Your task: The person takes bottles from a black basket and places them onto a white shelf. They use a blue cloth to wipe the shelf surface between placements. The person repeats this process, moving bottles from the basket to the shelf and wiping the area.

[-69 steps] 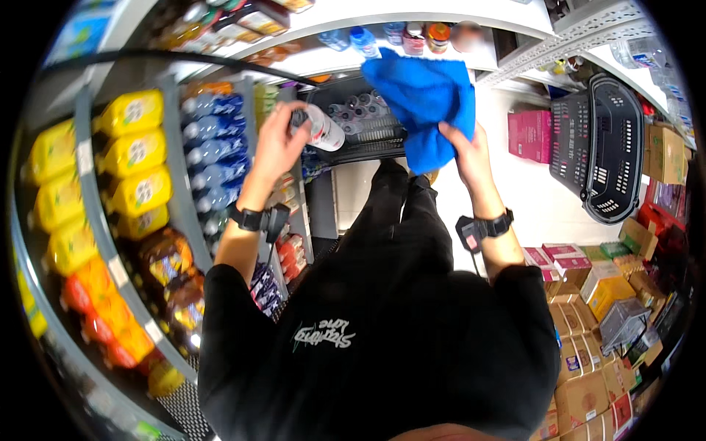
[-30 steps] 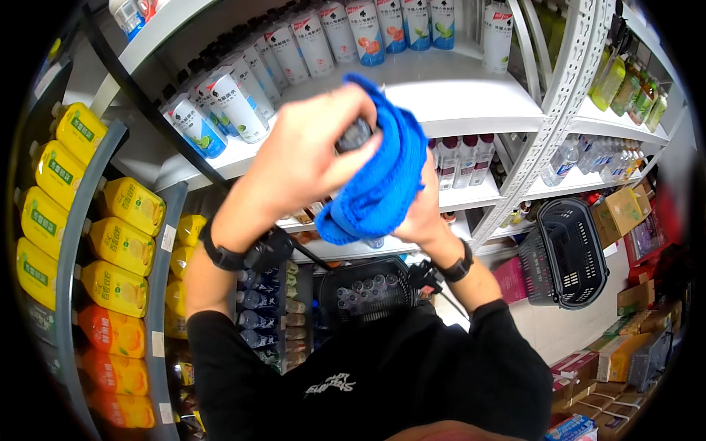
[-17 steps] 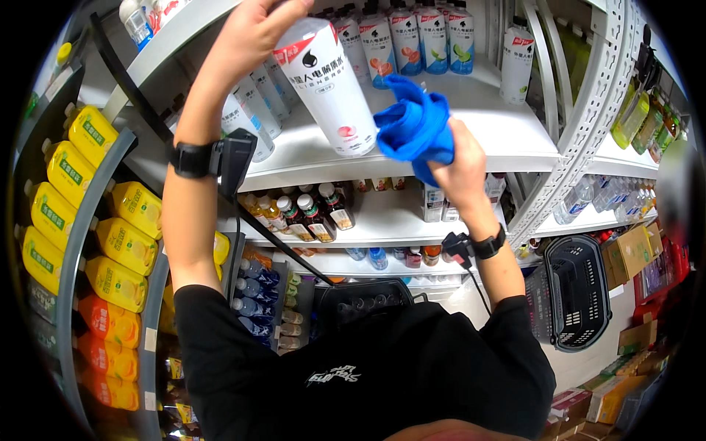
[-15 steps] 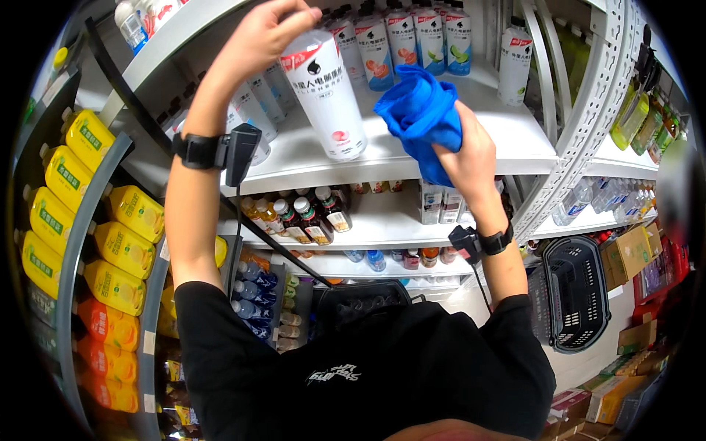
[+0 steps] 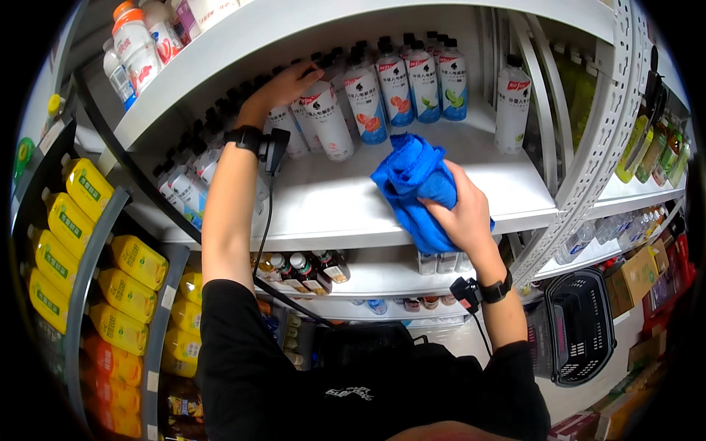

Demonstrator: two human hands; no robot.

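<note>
My left hand [image 5: 285,87] is closed at the top of a white drink bottle [image 5: 329,125] with a pink fruit print; its cap is hidden by my fingers. The bottle's base appears to meet the white shelf [image 5: 323,209], beside similar bottles with blue bottoms and fruit pictures [image 5: 365,106]. A crumpled blue cloth [image 5: 418,192] is gripped in my right hand [image 5: 468,212], over the shelf's front edge. To the right, one bottle [image 5: 512,110] stands apart near the shelf's side.
Yellow jugs [image 5: 140,261] fill the rack at left. Dark-capped bottles [image 5: 309,273] stand on the shelf below. A perforated white post [image 5: 588,140] rises at right, with a black basket [image 5: 581,327] on the floor. A black strap-like bar [image 5: 140,173] crosses at left.
My left hand has moved the white bottle back from the shelf's front toward the row of bottles. The blue cloth stays in my right hand, now lower in the picture. The view has shifted.
</note>
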